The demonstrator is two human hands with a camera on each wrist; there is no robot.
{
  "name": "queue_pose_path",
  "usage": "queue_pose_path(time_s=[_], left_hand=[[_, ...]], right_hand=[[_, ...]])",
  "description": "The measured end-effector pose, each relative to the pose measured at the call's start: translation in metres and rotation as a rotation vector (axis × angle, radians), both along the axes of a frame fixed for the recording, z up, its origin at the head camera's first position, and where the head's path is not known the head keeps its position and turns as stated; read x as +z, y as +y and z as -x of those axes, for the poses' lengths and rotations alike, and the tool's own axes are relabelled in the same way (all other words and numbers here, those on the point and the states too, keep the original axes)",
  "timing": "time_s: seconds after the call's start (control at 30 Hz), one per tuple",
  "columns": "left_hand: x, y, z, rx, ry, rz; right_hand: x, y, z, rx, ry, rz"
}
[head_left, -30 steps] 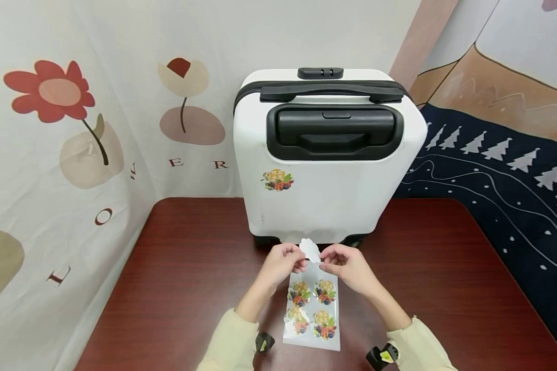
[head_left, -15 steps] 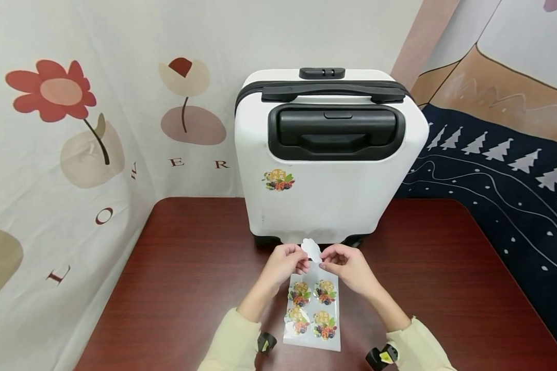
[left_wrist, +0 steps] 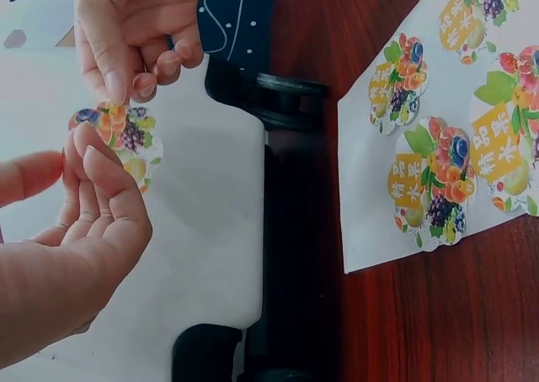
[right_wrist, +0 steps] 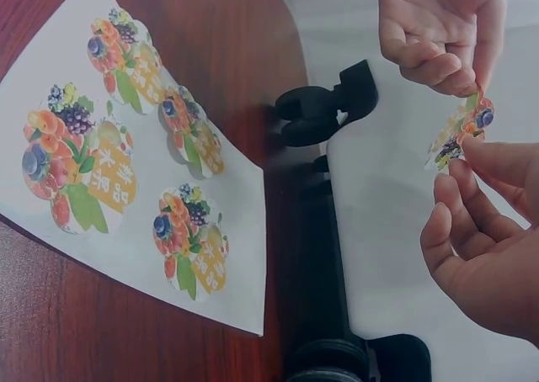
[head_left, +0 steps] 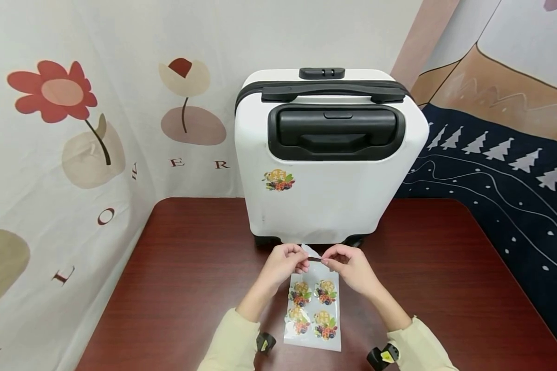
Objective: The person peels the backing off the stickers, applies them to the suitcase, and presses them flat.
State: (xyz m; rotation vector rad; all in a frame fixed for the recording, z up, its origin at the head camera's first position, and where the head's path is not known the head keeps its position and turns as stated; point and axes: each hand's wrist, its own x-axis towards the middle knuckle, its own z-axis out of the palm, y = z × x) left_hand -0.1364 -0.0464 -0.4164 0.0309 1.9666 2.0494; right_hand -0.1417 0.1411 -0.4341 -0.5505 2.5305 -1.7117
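A scalloped fruit sticker [right_wrist: 459, 134] is held between the two hands, above the far end of the sticker sheet [head_left: 313, 344]. My left hand [head_left: 285, 260] pinches its left edge and my right hand [head_left: 345, 262] pinches its right edge. Its printed fruit side faces the white suitcase [head_left: 315, 201]; from the head view only a narrow slanted piece of its white back shows. Several matching fruit stickers [left_wrist: 434, 180] are on the sheet, which lies flat on the table. Another fruit sticker [head_left: 279, 180] is on the suitcase's front, left of centre.
The suitcase stands upright at the back of the dark red wooden table [head_left: 190, 288], its black handle recess [head_left: 336, 132] facing me. Just behind both hands are its black wheels [left_wrist: 290, 96]. Printed cloth [head_left: 120, 77] hangs behind and at the left, with navy cloth [head_left: 501, 196] at the right.
The sticker has tipped between the fingers: its broad white back faced the head camera before, and now just a thin slanted part shows. Both hands stay nearly in place.
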Motion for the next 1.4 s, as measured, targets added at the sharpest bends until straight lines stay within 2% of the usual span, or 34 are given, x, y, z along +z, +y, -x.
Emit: queue_pose_path(time_s=[0.23,0.33,0.43,0.53,0.8,0.97,1.03,1.27,1.33,1.4], left_hand=[[-0.003,-0.005,0.001,-0.026,0.063,0.031],[-0.004,-0.008,0.003,-0.013,0.121,0.102],[-0.004,-0.01,0.003,0.009,0.188,0.181],[-0.004,-0.011,0.003,0.013,0.233,0.222],[-0.009,-0.006,0.002,0.012,0.267,0.211],[-0.013,-0.001,0.001,0.018,0.269,0.203],[-0.011,0.0,-0.001,0.023,0.269,0.192],[0.02,0.002,-0.013,0.049,0.3,0.177],[0.021,0.002,-0.013,0.056,0.297,0.183],[0.016,0.001,-0.01,0.064,0.298,0.185]], right_hand=[[0.005,0.006,0.005,-0.036,-0.037,0.013],[0.009,0.011,0.007,-0.056,-0.08,0.037],[0.013,0.015,0.009,-0.034,-0.124,0.071],[0.017,0.016,0.01,0.008,-0.156,0.1],[0.019,0.013,0.01,0.042,-0.227,0.206],[0.018,0.013,0.008,0.045,-0.251,0.23],[0.017,0.013,0.008,0.044,-0.255,0.239],[0.014,0.013,0.008,0.045,-0.262,0.226],[0.014,0.013,0.008,0.041,-0.268,0.215],[0.013,0.013,0.008,0.04,-0.272,0.205]])
